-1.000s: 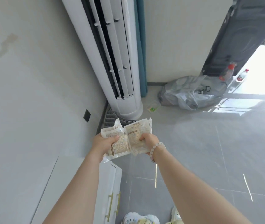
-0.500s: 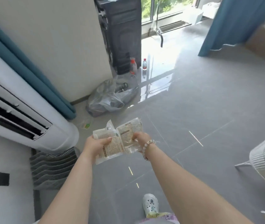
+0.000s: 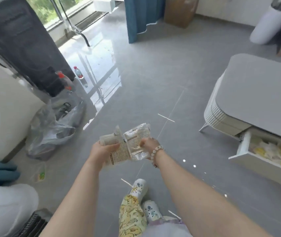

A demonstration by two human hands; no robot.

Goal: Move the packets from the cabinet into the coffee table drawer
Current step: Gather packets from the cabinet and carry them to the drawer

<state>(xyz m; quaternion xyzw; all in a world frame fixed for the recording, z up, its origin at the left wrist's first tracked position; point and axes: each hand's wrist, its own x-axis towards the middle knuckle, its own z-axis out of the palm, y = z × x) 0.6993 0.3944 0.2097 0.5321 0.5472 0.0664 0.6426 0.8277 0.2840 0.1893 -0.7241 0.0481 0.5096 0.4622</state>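
Observation:
A bunch of pale printed packets (image 3: pixel 127 144) is held in front of me above the grey floor. My left hand (image 3: pixel 102 152) grips their left side with the thumb on top. My right hand (image 3: pixel 149 144), with a bead bracelet at the wrist, grips their right side. To the right stands the grey-topped coffee table (image 3: pixel 259 93). Its white drawer (image 3: pixel 244 147) is pulled open, and several yellow and white packets (image 3: pixel 269 152) lie inside. The cabinet is not in view.
A crumpled plastic bag (image 3: pixel 50 129) and two bottles (image 3: pixel 79 72) lie on the floor at left beside a dark panel (image 3: pixel 25 41). A white appliance (image 3: pixel 2 202) fills the lower left. A blue curtain (image 3: pixel 141 16) and a cardboard box (image 3: pixel 179 12) stand at the back. My feet (image 3: pixel 144 199) are below.
The view has swung right, away from the wall and the white appliance; the coffee table with its open drawer has come into sight. Both hands still hold the packets the same way.

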